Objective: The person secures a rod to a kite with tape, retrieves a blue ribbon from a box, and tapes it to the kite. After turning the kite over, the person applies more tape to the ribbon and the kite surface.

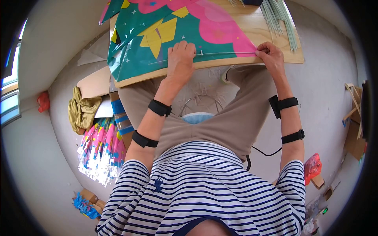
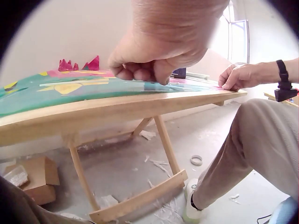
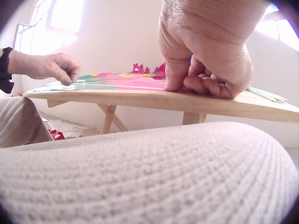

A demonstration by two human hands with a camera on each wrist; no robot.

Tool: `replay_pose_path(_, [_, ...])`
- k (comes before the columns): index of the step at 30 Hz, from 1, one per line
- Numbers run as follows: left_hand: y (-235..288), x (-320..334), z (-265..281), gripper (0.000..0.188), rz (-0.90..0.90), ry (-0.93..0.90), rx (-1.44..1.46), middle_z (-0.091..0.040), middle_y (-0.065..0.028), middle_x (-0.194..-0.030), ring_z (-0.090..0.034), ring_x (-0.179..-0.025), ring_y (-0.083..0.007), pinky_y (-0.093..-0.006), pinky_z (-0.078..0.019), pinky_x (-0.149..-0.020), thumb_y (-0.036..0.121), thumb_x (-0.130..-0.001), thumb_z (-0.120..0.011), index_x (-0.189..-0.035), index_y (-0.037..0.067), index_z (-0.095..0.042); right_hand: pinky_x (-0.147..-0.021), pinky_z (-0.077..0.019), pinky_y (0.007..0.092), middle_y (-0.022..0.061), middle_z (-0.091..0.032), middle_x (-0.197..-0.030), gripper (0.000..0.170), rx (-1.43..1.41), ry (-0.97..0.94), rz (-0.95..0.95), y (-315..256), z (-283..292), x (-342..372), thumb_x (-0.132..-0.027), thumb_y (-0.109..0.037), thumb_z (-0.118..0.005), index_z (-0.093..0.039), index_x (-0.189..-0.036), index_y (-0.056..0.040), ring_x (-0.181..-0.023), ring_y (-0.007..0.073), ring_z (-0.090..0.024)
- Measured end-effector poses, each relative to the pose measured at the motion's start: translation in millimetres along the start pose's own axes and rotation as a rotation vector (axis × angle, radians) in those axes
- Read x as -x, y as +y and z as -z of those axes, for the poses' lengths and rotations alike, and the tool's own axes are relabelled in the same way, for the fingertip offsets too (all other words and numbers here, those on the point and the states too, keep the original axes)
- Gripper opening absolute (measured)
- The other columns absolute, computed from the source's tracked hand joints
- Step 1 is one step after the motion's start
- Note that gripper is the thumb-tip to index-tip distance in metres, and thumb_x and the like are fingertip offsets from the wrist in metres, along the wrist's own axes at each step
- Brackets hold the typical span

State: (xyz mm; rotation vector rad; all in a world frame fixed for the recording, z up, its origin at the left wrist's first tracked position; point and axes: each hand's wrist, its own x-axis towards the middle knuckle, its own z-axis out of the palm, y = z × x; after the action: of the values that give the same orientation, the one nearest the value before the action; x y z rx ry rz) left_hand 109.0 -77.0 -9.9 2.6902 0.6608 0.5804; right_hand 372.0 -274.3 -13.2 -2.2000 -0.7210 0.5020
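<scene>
A glossy printed sheet (image 1: pixel 134 51), green and pink with yellow shapes, lies on the wooden tabletop (image 1: pixel 291 59). A thin pale rod (image 1: pixel 226 53) runs along its near edge, with a small white piece (image 1: pixel 201 52) beside the left hand. The left hand (image 1: pixel 181 61) is over the rod's middle, fingers curled and thumb and fingertip close together around its line; its exact grip is partly hidden. At the sheet's pink right corner, the right hand (image 1: pixel 271 57) pinches the rod's end between thumb and forefinger, its other fingers curled in the right wrist view (image 3: pixel 210 51).
Pale thin sticks (image 1: pixel 277 19) lie at the table's back right beside a dark box (image 1: pixel 252 2). The person's knees are under the front edge. Printed pieces (image 1: pixel 104 145) and gold cloth (image 1: pixel 82 110) are at the left; a tape roll (image 2: pixel 196 160) lies on the floor.
</scene>
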Motion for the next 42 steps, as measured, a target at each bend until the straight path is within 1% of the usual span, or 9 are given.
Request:
replay_pose_path(8, [0,1,0,0.009,0.013,-0.027,0.010,-0.054,-0.0077,-0.086,-0.055,-0.088,-0.0302,-0.0417,-0.0367,-0.074,0.005,-0.081,-0.063,-0.085,0.010,-0.056,-0.067,-0.0479,0.0290,0.0018,-0.066,-0.073,0.015,0.035,-0.005,-0.025,-5,1,0,-0.076,-0.016,-0.076,-0.073,-0.088,-0.0070,-0.069,0.0125,-0.061])
replay_pose_path(11, [0,4,-3,0.008,0.028,-0.020,0.031,-0.054,-0.0077,-0.086,-0.055,-0.088,-0.0300,-0.0417,-0.0369,-0.074,0.005,-0.082,-0.063,-0.084,0.009,-0.056,-0.068,-0.0479,0.0287,0.0016,-0.066,-0.072,0.015,0.009,0.014,0.010,-2,-1,1,-0.076,-0.015,-0.076,-0.073,-0.088,-0.0070,-0.069,0.0119,-0.060])
replay_pose_path(17, [2,6,-2,0.007,0.057,-0.030,0.062,-0.055,-0.0077,-0.085,-0.055,-0.087,-0.0289,-0.0410,-0.0375,-0.075,0.006,-0.082,-0.063,-0.084,0.009,-0.057,-0.068,-0.0480,0.0275,0.0009,-0.065,-0.072,0.016,-0.031,-0.003,-0.011,0,-2,-2,-0.076,-0.014,-0.076,-0.073,-0.089,-0.0062,-0.070,0.0107,-0.060])
replay_pose_path(23, [3,5,-1,0.005,0.059,-0.018,0.062,-0.054,-0.0078,-0.084,-0.055,-0.086,-0.0296,-0.0410,-0.0379,-0.074,0.007,-0.082,-0.062,-0.084,0.009,-0.058,-0.067,-0.0483,0.0270,0.0013,-0.066,-0.073,0.016,0.011,-0.015,-0.013,-2,0,-2,-0.076,-0.014,-0.076,-0.073,-0.090,-0.0060,-0.070,0.0106,-0.060])
replay_pose_path(27, [1,5,-3,0.005,0.045,-0.024,0.066,-0.055,-0.0091,-0.084,-0.056,-0.087,-0.0316,-0.0427,-0.0384,-0.074,0.005,-0.082,-0.061,-0.083,0.008,-0.058,-0.068,-0.0486,0.0272,0.0017,-0.066,-0.074,0.015,-0.076,-0.025,0.058,9,0,-3,-0.078,-0.014,-0.075,-0.073,-0.090,-0.0055,-0.070,0.0102,-0.060])
replay_pose_path(29, [1,5,-3,0.009,0.050,-0.043,0.065,-0.055,-0.0081,-0.085,-0.056,-0.088,-0.0304,-0.0431,-0.0380,-0.074,0.005,-0.079,-0.064,-0.083,0.010,-0.058,-0.068,-0.0487,0.0268,0.0020,-0.067,-0.074,0.014,-0.070,-0.020,0.063,10,-1,-4,-0.079,-0.013,-0.074,-0.073,-0.091,-0.0050,-0.070,0.0100,-0.059])
replay_pose_path(35, [4,4,1,0.010,0.053,-0.048,0.094,-0.054,-0.0077,-0.086,-0.056,-0.089,-0.0294,-0.0426,-0.0374,-0.075,0.003,-0.079,-0.063,-0.084,0.010,-0.058,-0.064,-0.0467,0.0245,0.0000,-0.064,-0.072,0.011,-0.284,-0.003,-0.052,2,7,-5,-0.085,-0.010,-0.068,-0.073,-0.092,-0.0018,-0.067,0.0083,-0.056])
replay_pose_path(38, [7,4,5,0.007,0.073,-0.068,0.098,-0.055,-0.0092,-0.087,-0.056,-0.090,-0.0308,-0.0425,-0.0384,-0.077,0.003,-0.081,-0.062,-0.086,0.008,-0.058,-0.063,-0.0457,0.0240,-0.0006,-0.063,-0.073,0.011,-0.310,0.006,-0.089,-9,14,0,-0.086,-0.009,-0.067,-0.073,-0.091,-0.0011,-0.066,0.0073,-0.055])
replay_pose_path(42, [7,3,5,0.007,0.079,-0.082,0.101,-0.055,-0.0098,-0.088,-0.056,-0.091,-0.0313,-0.0423,-0.0389,-0.078,0.003,-0.082,-0.061,-0.087,0.007,-0.057,-0.066,-0.0449,0.0221,-0.0017,-0.063,-0.078,0.016,-0.275,-0.023,-0.093,-8,15,0,-0.089,-0.013,-0.064,-0.071,-0.097,-0.0008,-0.068,0.0069,-0.053])
